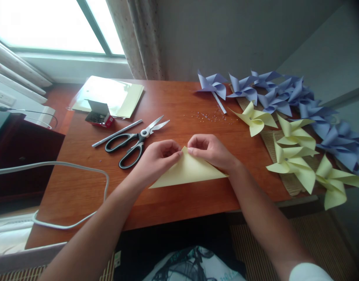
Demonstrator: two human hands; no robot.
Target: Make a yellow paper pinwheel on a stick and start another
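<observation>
A pale yellow sheet of paper (188,171), folded into a triangle, lies on the wooden table (80,187) near its front edge. My left hand (157,158) pinches the triangle's top corner from the left. My right hand (211,150) pinches the same corner from the right, fingertips almost meeting those of the left. Both hands rest partly on the paper and hide its upper edges.
Black-handled scissors (135,142) and a silver pen (116,133) lie left of my hands, a small red box (99,115) and yellow sheets (109,95) behind. Yellow pinwheels (296,156) and blue pinwheels (284,95) crowd the right. Small beads (210,116) are scattered. A white cable (68,195) loops at left.
</observation>
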